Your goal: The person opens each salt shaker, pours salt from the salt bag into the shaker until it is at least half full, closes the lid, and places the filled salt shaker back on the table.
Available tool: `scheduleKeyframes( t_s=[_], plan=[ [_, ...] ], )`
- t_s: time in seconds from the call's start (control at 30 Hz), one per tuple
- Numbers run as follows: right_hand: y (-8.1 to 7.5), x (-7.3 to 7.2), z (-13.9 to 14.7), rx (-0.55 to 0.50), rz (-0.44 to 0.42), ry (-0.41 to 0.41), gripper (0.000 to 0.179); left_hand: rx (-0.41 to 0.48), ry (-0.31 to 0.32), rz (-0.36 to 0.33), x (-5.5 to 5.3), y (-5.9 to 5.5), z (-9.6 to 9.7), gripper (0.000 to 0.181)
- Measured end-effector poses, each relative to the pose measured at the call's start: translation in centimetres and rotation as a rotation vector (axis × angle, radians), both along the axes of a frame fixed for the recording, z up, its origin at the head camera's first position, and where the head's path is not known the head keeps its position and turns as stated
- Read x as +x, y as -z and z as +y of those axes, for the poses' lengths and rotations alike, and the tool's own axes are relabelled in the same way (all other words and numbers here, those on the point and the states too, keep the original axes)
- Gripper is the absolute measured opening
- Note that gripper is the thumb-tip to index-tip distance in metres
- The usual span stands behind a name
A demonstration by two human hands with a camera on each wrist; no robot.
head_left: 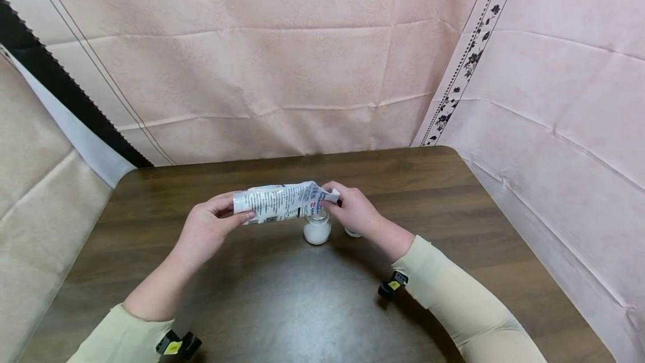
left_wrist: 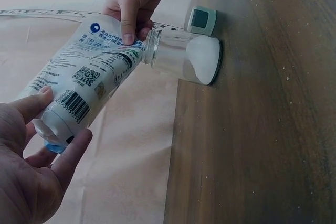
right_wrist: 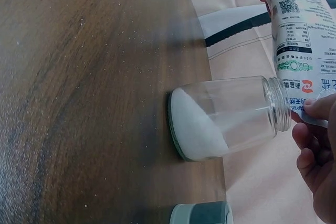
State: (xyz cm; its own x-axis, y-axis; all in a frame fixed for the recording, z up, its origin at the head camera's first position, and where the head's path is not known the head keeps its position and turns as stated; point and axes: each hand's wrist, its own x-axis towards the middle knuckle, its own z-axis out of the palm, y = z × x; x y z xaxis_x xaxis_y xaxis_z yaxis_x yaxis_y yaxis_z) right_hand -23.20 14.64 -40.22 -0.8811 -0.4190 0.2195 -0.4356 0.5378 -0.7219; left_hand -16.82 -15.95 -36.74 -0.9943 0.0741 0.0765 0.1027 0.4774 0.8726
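Observation:
A printed white plastic bag (head_left: 282,201) is held up level between both hands, above a glass jar (right_wrist: 239,111). My left hand (head_left: 204,231) grips the bag's far end, thumb on the near side and fingers behind. At the opposite end my right hand (head_left: 355,209) pinches the bag between thumb and fingers, and this end lies right at the jar's threaded mouth. White granules (right_wrist: 197,129) form a sloping heap in the jar's bottom, and the jar stands upright on the table. The bag's opening is hidden by the right hand and the jar's rim.
A green and white cap (left_wrist: 202,20) rests on the brown wooden table (head_left: 302,301) beside the jar, partly behind the right hand in the head view. Tiny white grains are scattered on the tabletop. Pink patterned cloth (head_left: 302,71) hangs behind the table's far edge.

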Motion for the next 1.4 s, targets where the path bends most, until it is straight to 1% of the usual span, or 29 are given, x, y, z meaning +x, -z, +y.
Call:
scheduleKeyframes(
  t_s=[0.27,0.43,0.57,0.77,0.9,1.1,1.4],
  plan=[
    [0.2,-0.2,-0.5,0.009,0.024,-0.026,0.017,-0.03,-0.019,0.004,0.3,-0.2,-0.2,0.047],
    [0.2,-0.1,-0.3,0.008,0.032,-0.019,0.016,-0.032,-0.011,0.021,0.2,-0.2,-0.1,0.049],
    [0.2,-0.1,-0.1,0.012,0.031,-0.015,0.016,-0.034,-0.009,0.018,0.1,-0.3,0.1,0.049],
    [0.2,0.0,0.0,0.02,0.034,-0.01,0.014,-0.07,-0.012,0.003,0.2,-0.9,0.4,0.049],
    [0.2,0.0,0.1,0.014,0.033,-0.001,0.014,-0.079,-0.009,0.001,0.2,-1.1,0.5,0.05],
    [0.4,0.0,0.2,0.01,0.022,0.003,0.013,-0.061,-0.001,-0.013,0.1,-0.8,0.7,0.054],
    [0.5,0.0,0.4,-0.001,0.043,0.0,0.014,-0.058,-0.021,-0.031,0.0,-0.4,0.7,0.057]
  ],
)
